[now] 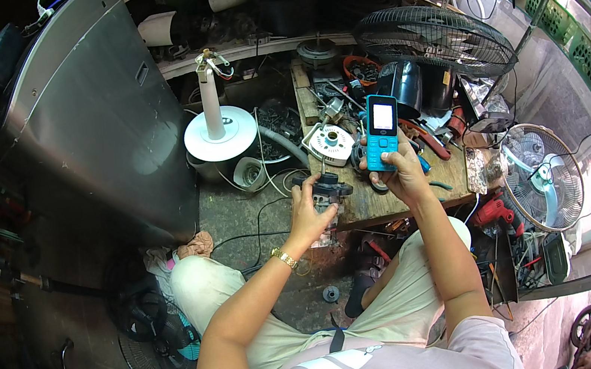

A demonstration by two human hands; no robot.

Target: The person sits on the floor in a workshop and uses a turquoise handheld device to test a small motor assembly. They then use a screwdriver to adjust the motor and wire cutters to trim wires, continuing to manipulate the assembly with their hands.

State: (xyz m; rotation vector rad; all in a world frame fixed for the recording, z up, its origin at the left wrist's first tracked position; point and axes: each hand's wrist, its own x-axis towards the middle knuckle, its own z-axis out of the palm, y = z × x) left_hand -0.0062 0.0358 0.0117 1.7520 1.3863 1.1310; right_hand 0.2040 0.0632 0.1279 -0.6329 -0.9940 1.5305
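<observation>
My right hand [407,175] holds up a blue keypad phone [383,143] with its screen lit, the thumb lying over the keys. My left hand [308,217], with a gold-coloured watch [284,258] on the wrist, grips a dark electric motor [331,188] at the left edge of the wooden workbench [366,205]. The fingers hide part of the motor. Just beyond it on the bench lies a white vented motor housing [331,143]. Pliers with red handles [432,143] rest to the right of the phone.
A white fan stand [216,128] rises beyond my left hand, beside a large grey metal cabinet [101,121]. A black fan grille [438,43] leans at the back right, and another caged fan [542,176] stands right of the bench. A red drill [494,213] sits below. Cables cross the floor.
</observation>
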